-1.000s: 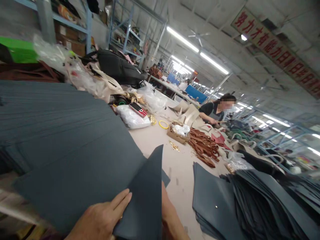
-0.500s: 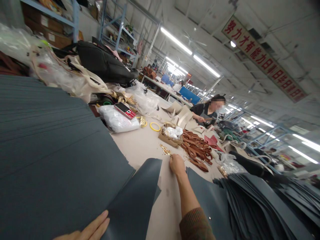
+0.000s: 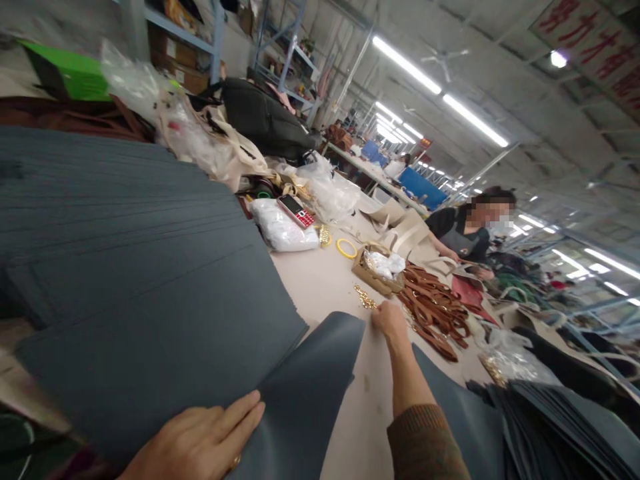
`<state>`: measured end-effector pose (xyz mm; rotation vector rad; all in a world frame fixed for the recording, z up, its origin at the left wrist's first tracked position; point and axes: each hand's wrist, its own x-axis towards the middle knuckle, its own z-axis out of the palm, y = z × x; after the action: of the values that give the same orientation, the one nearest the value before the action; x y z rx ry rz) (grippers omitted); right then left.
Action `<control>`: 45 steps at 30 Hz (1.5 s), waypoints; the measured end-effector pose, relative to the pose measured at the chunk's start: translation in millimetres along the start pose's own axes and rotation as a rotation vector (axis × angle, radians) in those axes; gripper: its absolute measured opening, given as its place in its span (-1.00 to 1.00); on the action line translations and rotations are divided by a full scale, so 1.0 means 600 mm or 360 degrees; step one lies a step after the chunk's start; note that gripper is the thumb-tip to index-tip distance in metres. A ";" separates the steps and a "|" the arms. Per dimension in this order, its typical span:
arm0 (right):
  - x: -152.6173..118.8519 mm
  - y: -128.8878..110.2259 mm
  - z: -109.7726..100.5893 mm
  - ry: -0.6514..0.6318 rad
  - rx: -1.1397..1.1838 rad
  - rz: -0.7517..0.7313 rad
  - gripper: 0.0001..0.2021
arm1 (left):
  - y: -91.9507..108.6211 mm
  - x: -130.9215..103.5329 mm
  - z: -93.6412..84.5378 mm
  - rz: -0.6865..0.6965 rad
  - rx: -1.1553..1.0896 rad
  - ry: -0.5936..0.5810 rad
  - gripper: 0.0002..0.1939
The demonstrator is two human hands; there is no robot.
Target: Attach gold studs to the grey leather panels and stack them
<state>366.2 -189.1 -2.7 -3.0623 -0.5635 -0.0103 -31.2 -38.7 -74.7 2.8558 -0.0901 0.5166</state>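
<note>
My left hand (image 3: 200, 433) lies with its fingers stretched out at the near edge of a dark blue-grey sheet stack (image 3: 165, 313). Its fingertips rest where a loose, curled dark sheet (image 3: 315, 373) leans against the stack. A tiny gold spot shows by its lower finger; I cannot tell what it is. Farther out, my right hand (image 3: 391, 323) is down on the table beside a small scatter of gold metal pieces (image 3: 365, 297). Its fingers are bent together at the edge of the pieces, and whatever they pinch is hidden.
Behind the gold pieces stands an open cardboard box (image 3: 376, 279) with white plastic inside. Brown straps (image 3: 435, 310) lie to its right. A yellow ring (image 3: 347, 249) and a red-keyed phone (image 3: 297, 211) on a white packet (image 3: 280, 230) are farther back. Across the table, a person (image 3: 470, 223) works.
The view has swung left, so everything sits farther right in it. More of my left hand shows. My right hand stays beside the gold pieces.
</note>
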 end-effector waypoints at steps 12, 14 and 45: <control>-0.315 -0.139 -0.028 -0.0640 0.1325 -0.0599 -0.81 | 0.011 0.018 -0.040 -0.0049 -0.0172 -0.0284 -0.34; -0.345 -0.170 -0.015 -0.0769 0.1212 -0.0705 -0.85 | 0.010 0.018 -0.041 -0.0056 -0.0186 -0.0270 -0.46; -0.325 -0.203 -0.008 -0.1226 0.1130 -0.0826 -0.88 | 0.012 0.023 -0.047 -0.0058 -0.0239 -0.0224 -0.66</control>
<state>140.7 -144.6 3.1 -2.0763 -1.0697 1.1080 -28.8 -39.1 -42.6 2.7377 -0.0967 0.2885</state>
